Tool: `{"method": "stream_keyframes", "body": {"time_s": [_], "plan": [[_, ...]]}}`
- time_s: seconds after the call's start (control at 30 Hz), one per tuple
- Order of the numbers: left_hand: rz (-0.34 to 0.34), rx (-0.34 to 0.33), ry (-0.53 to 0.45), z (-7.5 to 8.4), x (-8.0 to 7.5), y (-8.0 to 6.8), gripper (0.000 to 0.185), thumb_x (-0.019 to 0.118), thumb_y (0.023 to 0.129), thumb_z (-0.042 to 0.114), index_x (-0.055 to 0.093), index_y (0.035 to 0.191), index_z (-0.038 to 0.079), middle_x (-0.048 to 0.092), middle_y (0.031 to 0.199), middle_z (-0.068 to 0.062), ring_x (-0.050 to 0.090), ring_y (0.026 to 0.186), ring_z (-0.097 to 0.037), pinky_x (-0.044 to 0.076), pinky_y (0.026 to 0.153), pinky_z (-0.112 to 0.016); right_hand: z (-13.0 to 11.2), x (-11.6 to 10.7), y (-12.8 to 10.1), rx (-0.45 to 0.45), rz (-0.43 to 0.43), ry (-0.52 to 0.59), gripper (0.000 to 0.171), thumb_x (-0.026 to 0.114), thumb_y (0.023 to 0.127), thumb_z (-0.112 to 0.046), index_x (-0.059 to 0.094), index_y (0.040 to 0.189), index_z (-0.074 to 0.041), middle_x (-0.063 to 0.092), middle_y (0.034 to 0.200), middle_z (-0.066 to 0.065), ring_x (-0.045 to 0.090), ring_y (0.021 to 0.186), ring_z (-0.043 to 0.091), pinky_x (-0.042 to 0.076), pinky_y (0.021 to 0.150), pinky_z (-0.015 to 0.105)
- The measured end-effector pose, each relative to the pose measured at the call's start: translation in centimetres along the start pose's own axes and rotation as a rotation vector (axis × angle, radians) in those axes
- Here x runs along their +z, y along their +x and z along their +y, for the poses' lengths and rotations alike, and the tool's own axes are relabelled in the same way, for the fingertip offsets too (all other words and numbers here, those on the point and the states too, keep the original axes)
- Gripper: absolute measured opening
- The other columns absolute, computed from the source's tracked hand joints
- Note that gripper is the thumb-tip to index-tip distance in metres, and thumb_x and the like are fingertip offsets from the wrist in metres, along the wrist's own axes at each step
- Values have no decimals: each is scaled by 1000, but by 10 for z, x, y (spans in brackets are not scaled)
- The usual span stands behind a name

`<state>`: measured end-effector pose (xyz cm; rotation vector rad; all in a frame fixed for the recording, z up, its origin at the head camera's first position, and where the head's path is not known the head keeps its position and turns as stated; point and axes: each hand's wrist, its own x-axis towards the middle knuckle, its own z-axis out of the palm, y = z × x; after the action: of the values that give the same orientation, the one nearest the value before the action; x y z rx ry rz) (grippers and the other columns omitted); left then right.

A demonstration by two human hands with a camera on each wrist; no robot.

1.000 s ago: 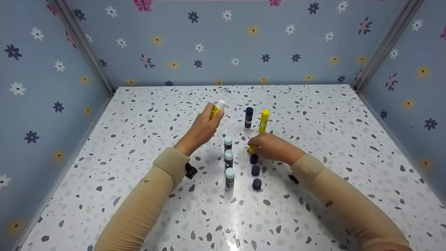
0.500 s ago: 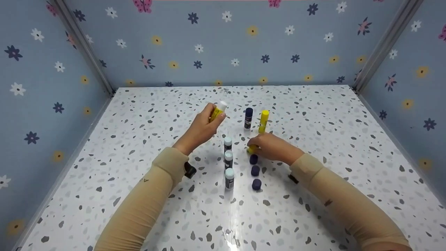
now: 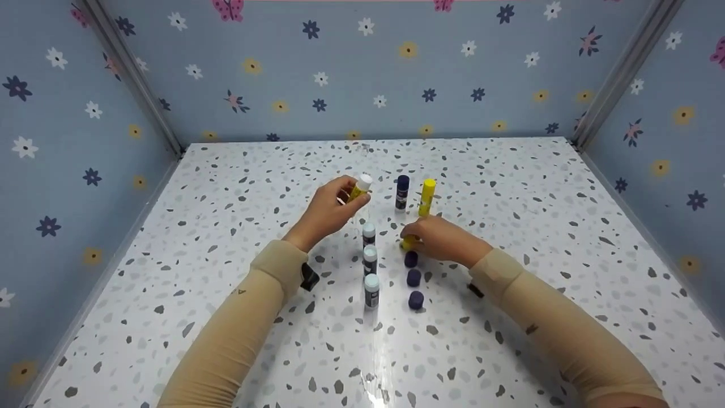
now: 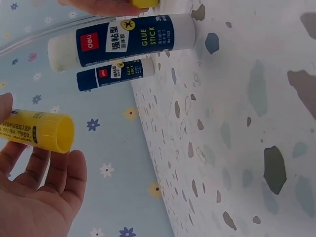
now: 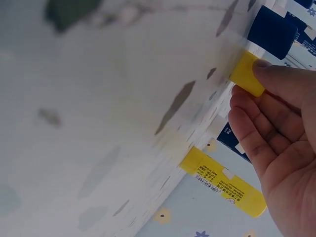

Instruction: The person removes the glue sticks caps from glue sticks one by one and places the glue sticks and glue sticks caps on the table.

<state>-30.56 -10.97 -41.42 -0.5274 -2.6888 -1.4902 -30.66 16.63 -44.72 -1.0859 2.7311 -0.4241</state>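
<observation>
My left hand (image 3: 328,207) holds a yellow glue stick (image 4: 42,129), its white top (image 3: 364,181) uncapped and pointing up. The stick is tilted and its yellow base hangs above the table. My right hand (image 3: 444,238) pinches a small yellow cap (image 5: 247,74) down at the tabletop. Three navy glue sticks with pale bare tops stand in a row, the front one (image 3: 371,290) closest to me. To their right sit three navy caps, the nearest cap (image 3: 416,300) in front. Behind the right hand stand a capped navy glue stick (image 3: 402,192) and a capped yellow glue stick (image 3: 427,196).
The speckled white tabletop (image 3: 226,192) stretches around both hands. Blue flowered panels (image 3: 351,68) wall it in at the back and on both sides, with grey metal posts (image 3: 136,79) in the corners.
My left hand has come slightly lower and nearer with the yellow glue stick, its white top dropping a little. My right hand stays in place on the yellow cap.
</observation>
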Motion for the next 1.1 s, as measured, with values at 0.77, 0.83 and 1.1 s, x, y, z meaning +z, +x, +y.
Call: {"method": "stream_keyframes", "body": {"time_s": [0.77, 0.83, 1.1], "plan": [[-151, -77, -7, -27, 16, 14, 26, 74, 105, 17, 71, 127, 3, 76, 125, -15, 74, 119, -29, 59, 107, -44, 0, 0, 2, 23, -34, -4, 22, 74, 102, -8, 79, 124, -9, 82, 113, 10, 78, 102, 26, 63, 98, 42], [-177, -68, 10, -28, 17, 14, 28, 74, 105, 16, 70, 128, 2, 76, 126, -16, 73, 120, -31, 58, 109, -44, 0, 0, 3, 18, -27, -5, 22, 74, 102, -8, 79, 123, -8, 82, 112, 10, 77, 100, 26, 63, 97, 43], [-256, -57, 45, -33, 19, 15, 27, 72, 105, 12, 70, 129, 0, 74, 133, -19, 70, 129, -34, 54, 115, -46, 0, -1, 1, 8, -19, 7, 21, 74, 102, -8, 79, 122, -7, 82, 109, 10, 77, 97, 26, 63, 95, 43]]}}
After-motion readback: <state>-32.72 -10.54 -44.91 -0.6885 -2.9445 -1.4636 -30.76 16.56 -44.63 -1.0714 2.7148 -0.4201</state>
